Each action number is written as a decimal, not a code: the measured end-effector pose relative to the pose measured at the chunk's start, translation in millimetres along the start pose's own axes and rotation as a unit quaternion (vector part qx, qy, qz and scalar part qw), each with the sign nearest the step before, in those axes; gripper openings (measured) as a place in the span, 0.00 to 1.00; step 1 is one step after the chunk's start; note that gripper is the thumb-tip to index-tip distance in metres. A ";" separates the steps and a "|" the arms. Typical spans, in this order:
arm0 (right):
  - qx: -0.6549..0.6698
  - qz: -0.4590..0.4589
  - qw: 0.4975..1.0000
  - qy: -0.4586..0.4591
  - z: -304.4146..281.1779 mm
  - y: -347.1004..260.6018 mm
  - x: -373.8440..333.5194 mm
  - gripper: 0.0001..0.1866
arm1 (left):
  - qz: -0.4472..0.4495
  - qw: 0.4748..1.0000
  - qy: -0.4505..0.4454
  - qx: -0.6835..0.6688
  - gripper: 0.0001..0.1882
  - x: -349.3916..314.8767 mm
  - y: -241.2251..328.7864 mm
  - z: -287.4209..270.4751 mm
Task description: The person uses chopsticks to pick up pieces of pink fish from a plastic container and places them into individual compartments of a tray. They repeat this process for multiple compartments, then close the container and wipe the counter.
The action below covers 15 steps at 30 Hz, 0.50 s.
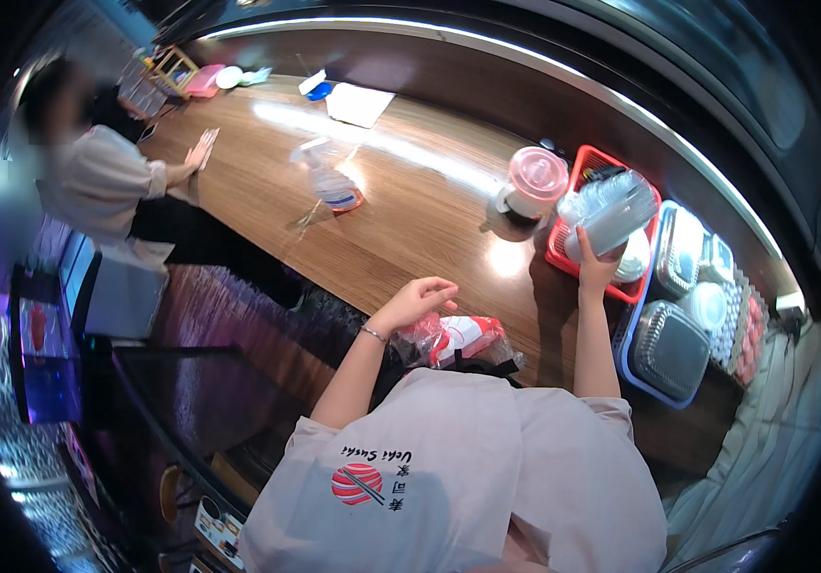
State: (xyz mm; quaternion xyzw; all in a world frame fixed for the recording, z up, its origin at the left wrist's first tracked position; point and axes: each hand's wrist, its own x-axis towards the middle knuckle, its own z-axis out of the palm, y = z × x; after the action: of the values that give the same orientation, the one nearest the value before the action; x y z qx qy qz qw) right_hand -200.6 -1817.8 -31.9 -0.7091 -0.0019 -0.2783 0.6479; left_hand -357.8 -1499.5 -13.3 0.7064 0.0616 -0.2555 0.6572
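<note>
My right hand (594, 270) grips the lower end of a stack of clear plastic cups (613, 218), tilted over a red basket (590, 162) at the right of the wooden counter (410, 229). More clear cups lie in that basket. My left hand (420, 298), with a bracelet on its wrist, hovers empty above the counter's near edge, fingers loosely curled. Just below it lies a crumpled clear plastic bag with red and white packets (458, 339).
A pitcher with a pink lid (534, 183) stands left of the basket. A spray bottle (329, 183) sits mid-counter. A blue tray (635, 377) of lidded foil containers lies at the right. Another person's hand (200, 150) rests on the far-left counter. White paper (359, 103) lies at the back.
</note>
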 end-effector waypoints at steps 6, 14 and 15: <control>-0.030 -0.134 0.990 -0.018 13.0 36.1 3.6 0.47 | 0.005 0.996 0.049 -0.074 0.21 -33.0 -16.3 -5.1; -0.218 -0.106 0.970 0.021 28.3 12.2 -22.3 0.46 | 0.014 0.994 0.083 -0.066 0.22 -42.9 -19.7 2.1; -0.258 -0.100 0.961 0.009 26.6 10.5 -25.7 0.47 | 0.013 0.995 0.078 -0.067 0.22 -42.2 -19.6 5.1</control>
State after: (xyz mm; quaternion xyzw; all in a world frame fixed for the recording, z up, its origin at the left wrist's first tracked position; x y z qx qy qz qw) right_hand -208.0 -1785.8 -51.9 -0.8456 0.0053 -0.3393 0.4121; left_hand -403.9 -1491.4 -12.3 0.6796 0.1208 -0.1865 0.6991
